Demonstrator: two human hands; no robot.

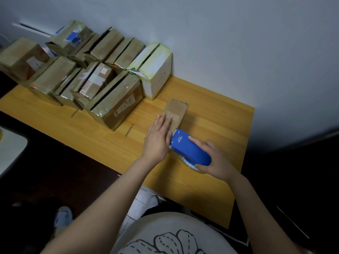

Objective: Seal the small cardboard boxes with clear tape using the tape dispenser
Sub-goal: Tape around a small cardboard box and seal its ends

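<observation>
While the left hand lies flat on the small cardboard box, palm down with fingers straight and together, its grip is released: pressing, not clutching. Box sits on the wooden table, toward the right side, long axis running away from the person and angled a bit to the right. Pale printed symbols show on its top face, just beyond the left fingertips.

Right hand has its grip wrapped on the blue tape dispenser. Index finger is stretched along the top of the body, thumb is on the lower side by the tape roll, other fingers are hidden behind the housing. Dispenser's front end meets the near end of the box, just beside the left hand. Whether any tape lies on the box, cannot tell. Clear tape roll peeks out under the dispenser's rear, close to the table; contact unclear. White lettering on the dispenser top, too small to read.

Far left of the table holds a cluster of brown boxes wrapped in shiny tape, some with labels, packed side by side in rows. A white box with yellowish edges stands at the right end of that cluster, against the wall, apart from the small cardboard box.

Bottom of view shows the person's light shirt with a black line drawing, and a light slipper on the dark floor at lower left.
</observation>
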